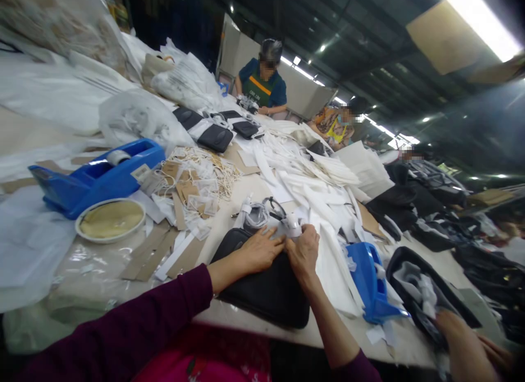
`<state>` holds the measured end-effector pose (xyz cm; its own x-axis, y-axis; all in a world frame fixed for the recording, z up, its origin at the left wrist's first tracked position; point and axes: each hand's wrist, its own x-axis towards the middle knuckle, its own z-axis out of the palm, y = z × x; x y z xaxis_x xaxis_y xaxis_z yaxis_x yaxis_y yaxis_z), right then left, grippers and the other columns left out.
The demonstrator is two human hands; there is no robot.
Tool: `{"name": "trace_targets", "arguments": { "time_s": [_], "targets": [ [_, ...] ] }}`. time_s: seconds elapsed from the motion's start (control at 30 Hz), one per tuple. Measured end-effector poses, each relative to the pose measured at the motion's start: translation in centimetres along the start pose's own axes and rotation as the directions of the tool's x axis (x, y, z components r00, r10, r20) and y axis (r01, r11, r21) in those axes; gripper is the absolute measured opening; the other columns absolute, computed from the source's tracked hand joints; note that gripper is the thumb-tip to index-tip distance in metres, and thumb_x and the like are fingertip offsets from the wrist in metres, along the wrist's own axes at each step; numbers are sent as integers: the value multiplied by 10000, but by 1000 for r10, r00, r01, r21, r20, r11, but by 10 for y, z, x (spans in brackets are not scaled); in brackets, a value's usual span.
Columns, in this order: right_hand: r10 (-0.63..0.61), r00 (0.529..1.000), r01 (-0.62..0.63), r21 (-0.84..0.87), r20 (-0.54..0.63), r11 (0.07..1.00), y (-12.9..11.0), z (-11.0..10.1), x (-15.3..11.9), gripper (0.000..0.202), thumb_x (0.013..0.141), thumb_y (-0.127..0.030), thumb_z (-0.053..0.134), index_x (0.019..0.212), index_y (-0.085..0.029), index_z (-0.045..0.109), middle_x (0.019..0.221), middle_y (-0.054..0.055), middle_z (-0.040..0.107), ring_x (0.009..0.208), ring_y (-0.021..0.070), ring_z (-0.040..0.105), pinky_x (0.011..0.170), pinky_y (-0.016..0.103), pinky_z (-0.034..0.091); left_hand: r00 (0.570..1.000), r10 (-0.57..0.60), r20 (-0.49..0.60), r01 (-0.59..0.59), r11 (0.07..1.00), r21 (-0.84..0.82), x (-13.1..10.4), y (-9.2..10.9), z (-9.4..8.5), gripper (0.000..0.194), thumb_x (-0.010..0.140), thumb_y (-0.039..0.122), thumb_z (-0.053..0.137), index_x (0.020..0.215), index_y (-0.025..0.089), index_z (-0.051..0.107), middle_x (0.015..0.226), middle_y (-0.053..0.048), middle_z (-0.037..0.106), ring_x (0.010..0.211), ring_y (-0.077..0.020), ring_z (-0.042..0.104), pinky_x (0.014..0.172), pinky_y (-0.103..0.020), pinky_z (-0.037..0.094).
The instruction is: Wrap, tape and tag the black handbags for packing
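A black bag [266,297] with rounded corners lies at the table's front edge, in front of me. My left hand [260,250] rests on the bag's far part, fingers stretched toward a piece of white wrapping. Beside it, my right hand [303,253] is closed, thumb and fingers gripping the white wrapping [292,224] at the bag's far edge. What lies under that wrapping is hidden. Just beyond my left hand are a coiled strap in clear plastic [256,215] and a dark loop [276,207].
Left stand a blue tape dispenser [104,177], a round shallow dish [110,220] and a heap of stringed tags [197,177]. White paper strips [295,163] cover the middle. Right, another blue tape dispenser [369,283] sits near a co-worker's hand [463,338] at an open black case [430,283].
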<state>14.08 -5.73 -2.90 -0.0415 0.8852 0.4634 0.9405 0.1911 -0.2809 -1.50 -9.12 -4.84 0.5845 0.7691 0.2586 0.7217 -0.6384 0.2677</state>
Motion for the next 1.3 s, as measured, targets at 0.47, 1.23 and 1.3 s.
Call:
{"name": "trace_targets", "arguments": {
  "time_s": [0.47,1.23,1.3],
  "targets": [
    [86,966,-211,551,244,807,-1,-15,6,658,649,-217,533,1297,-195,417,790,-22,594,630,155,515,598,270,399,993,6,-118,-3,1000,23,2,-4,13,362,868,236,463,1211,226,577,1360,-71,520,1287,-323,382,1032,-503,307],
    [-63,652,-733,650,755,200,42,-3,34,286,556,-204,555,820,-135,644,664,45,642,612,198,600,583,309,457,990,7,-139,-4,1000,22,-6,5,-4,459,775,15,453,1182,206,545,1552,-76,226,1353,-289,332,1082,-464,309],
    [11,712,-686,694,702,218,41,2,31,312,552,-208,558,844,-137,643,699,43,649,622,193,591,575,297,447,991,33,-132,-29,999,32,-6,5,-6,480,774,-1,441,1194,215,527,1488,-54,358,1326,-271,353,1078,-454,309]
  ]
}}
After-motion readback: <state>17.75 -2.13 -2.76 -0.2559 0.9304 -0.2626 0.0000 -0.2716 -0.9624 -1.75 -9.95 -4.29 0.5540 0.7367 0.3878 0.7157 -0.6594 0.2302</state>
